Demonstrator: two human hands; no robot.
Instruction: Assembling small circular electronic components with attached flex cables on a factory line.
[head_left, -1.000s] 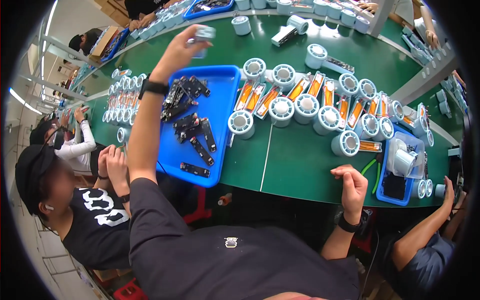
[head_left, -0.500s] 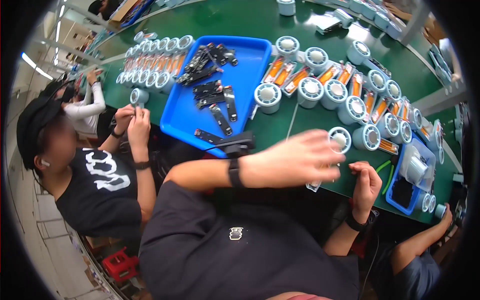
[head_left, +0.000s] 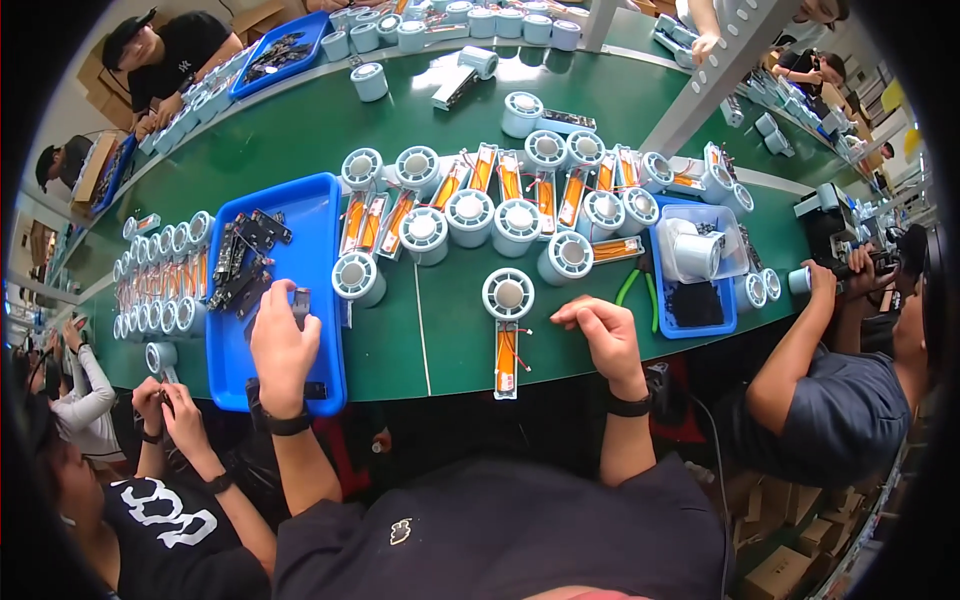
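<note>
The left hand [head_left: 283, 345] rests over the near edge of the blue tray [head_left: 320, 215], its fingers pinched around a small dark part [head_left: 301, 303]; more dark parts [head_left: 240, 265] lie heaped at about ten o'clock from it. The right hand [head_left: 605, 335] sits loosely curled and empty on the green table [head_left: 300, 130], just at three o'clock of the white round fan unit [head_left: 508, 294] with its orange board [head_left: 506, 360] trailing toward six o'clock. To do this well, I judge the part should come across at three o'clock while the right hand steadies the unit, keeping clear of the thin wires
</note>
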